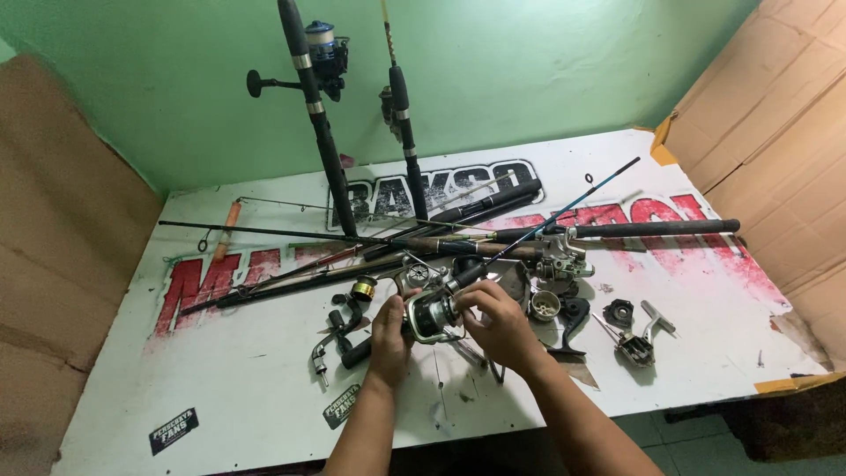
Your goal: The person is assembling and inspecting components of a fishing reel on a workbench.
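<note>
Gripping spinning reel (432,315) between left hand (389,339), right hand (500,323)

Both forearms are bare, with no sleeves in view. The left hand (389,337) and right hand (499,324) wear no gloves. No rings or watch are visible.

white banner with big red and black lettering (705,291) covering tabletop | two small black rectangular stickers near front edge: left (174,430), centre (341,405)
</note>
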